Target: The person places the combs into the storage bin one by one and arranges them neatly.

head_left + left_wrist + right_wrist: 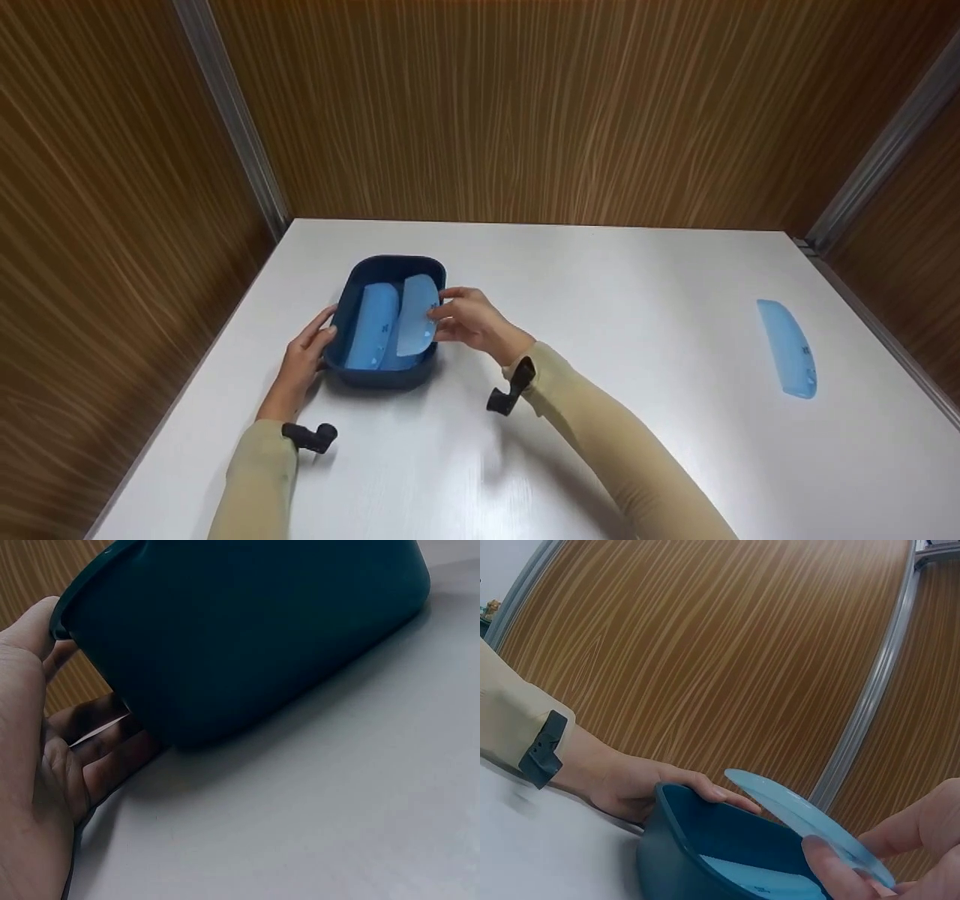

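A dark blue plastic bin stands on the white table. At its left side my left hand grips it, thumb at the rim and fingers against the outer wall. My right hand pinches a light-blue half-moon plastic piece between thumb and fingers. That piece is tilted over the bin's right side, and the right wrist view shows its thin edge. Inside the bin lies a similar blue piece; whether others lie under it cannot be told.
Another light-blue half-moon piece lies far right on the white table. Wood-grain panels with metal corner posts close off the back and sides. Each wrist wears a black camera mount.
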Demonstrator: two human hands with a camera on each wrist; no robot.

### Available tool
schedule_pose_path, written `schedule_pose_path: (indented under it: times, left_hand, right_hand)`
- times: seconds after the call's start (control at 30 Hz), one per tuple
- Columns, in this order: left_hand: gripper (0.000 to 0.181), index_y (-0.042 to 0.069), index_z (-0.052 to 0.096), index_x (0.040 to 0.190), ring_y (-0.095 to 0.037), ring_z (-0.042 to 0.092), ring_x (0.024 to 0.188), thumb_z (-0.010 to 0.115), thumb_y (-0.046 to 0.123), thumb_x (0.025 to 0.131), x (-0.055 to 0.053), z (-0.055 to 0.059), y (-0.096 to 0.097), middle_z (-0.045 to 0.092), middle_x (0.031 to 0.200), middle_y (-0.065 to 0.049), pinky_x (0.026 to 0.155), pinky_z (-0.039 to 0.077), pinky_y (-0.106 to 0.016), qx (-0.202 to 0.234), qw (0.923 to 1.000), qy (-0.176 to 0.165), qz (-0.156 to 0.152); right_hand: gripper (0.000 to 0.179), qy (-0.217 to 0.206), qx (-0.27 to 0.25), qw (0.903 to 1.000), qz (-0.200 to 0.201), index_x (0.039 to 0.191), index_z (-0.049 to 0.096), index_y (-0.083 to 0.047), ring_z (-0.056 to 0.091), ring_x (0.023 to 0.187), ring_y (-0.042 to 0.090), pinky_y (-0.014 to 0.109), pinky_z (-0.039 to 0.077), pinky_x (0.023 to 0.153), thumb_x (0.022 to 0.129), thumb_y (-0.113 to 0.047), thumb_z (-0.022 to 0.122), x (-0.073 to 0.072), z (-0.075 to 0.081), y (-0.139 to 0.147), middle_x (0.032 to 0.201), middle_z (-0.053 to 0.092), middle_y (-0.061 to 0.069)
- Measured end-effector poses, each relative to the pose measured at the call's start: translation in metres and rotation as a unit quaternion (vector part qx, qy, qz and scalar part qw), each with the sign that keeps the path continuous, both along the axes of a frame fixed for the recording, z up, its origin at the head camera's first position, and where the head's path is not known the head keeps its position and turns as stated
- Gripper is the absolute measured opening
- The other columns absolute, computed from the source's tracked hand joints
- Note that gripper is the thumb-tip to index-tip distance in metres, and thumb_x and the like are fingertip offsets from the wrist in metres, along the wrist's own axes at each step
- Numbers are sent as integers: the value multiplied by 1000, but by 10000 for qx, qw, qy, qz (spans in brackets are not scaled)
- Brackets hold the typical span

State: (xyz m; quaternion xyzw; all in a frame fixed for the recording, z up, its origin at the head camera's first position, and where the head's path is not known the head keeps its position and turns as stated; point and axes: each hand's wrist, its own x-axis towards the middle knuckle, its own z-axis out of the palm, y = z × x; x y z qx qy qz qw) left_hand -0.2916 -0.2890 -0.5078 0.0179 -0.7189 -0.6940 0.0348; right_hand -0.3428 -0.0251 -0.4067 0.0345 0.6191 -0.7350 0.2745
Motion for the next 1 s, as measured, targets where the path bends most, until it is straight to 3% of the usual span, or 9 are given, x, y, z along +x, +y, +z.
schedule_pose_path:
  times: [0.2,0.43,0.77,1.0]
  left_hand:
    - [45,36,38,127,-21,37,115,49,40,84,-4,-2,2,34,133,-3,86,34,-41,61,9999,111,-16]
    - [42,38,38,126,-24,38,113,48,39,85,-2,-3,5,38,130,-6,86,33,-43,68,9999,19,-83]
    - [43,37,39,126,-23,41,110,49,40,84,-4,-2,6,40,128,-5,83,36,-40,136,9998,91,-118]
    - [44,38,40,125,-22,39,112,50,42,83,-4,-1,5,39,128,-4,85,34,-41,114,9999,79,-59]
  right_hand:
    - [71,-34,203,9996,-178,130,25,1,59,76,24,36,47,65,70,10,61,-9,1,-6,101,50,19]
    - [76,307,613,9976,-117,132,16,2,60,74,25,34,48,63,70,11,59,-13,0,-11,98,52,20]
    - [74,628,809,9945,-230,133,16,-1,60,77,31,37,48,60,71,18,52,-8,0,-17,101,48,26]
    - [67,735,586,9955,-146,127,25,0,60,74,31,37,48,60,69,17,55,-8,-3,-9,106,49,31]
